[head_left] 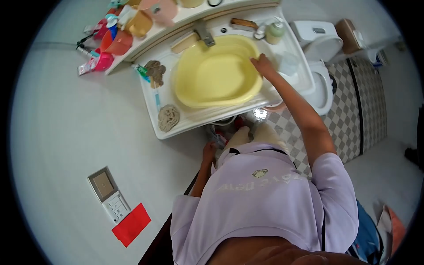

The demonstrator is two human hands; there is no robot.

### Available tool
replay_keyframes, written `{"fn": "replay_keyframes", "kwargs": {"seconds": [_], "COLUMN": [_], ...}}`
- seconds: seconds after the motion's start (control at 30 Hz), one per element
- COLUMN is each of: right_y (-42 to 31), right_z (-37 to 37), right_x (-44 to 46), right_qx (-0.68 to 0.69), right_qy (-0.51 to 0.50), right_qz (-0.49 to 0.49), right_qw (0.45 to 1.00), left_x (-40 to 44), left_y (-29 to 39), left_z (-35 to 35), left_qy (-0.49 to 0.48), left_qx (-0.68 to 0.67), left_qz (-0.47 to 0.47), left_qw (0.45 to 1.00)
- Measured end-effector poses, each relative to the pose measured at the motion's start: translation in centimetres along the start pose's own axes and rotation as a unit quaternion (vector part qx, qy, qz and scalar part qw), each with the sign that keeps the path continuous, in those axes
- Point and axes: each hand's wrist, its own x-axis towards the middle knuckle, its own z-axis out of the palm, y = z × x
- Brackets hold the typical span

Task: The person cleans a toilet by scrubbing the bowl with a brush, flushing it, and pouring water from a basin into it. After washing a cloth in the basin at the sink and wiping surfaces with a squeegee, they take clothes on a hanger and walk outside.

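A yellow plastic basin (218, 100) sits in the white washbasin counter, under the tap (204, 33). My right hand (263, 65) is closed on the basin's right rim, fingers bent over the edge. Low at my side hangs my left hand (209, 151), near the counter's front edge and apart from the basin; its fingers are too small and shaded to read. Left of the basin lie a brown crumpled cloth (155, 71), a green tube (143, 73), a light-blue-handled brush (157, 98) and a beige cloth (168, 118).
A shelf (170, 24) with cups and toothbrushes runs above the counter. A pump bottle (275, 33) and a wooden brush (244, 23) stand at the back right. To the right is a toilet (319, 88). Wall switches (115, 206) are at left.
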Motion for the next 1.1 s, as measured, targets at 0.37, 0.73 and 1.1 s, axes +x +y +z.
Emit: {"fn": "replay_keyframes", "kwargs": {"seconds": [0.37,0.73,1.1], "right_y": [-14.9,-8.7,-7.1], "right_z": [6.1,12.3,15.9], "right_x": [5.4,6.5,10.5], "right_qx": [0.602,0.576,0.723], "right_qy": [-0.281,-0.133,-0.32], "right_qz": [0.13,0.328,0.329], "right_qw": [0.736,0.737,0.517], "left_x": [3.9,5.0,25.5], "left_y": [10.9,25.0,32.3], "left_z": [-4.0,-11.5,-7.4], "left_qy": [0.024,-0.151,-0.012], "left_qx": [-0.03,-0.459,-0.688], "left_qz": [0.018,-0.03,-0.235], "left_qw": [0.999,0.875,0.686]}}
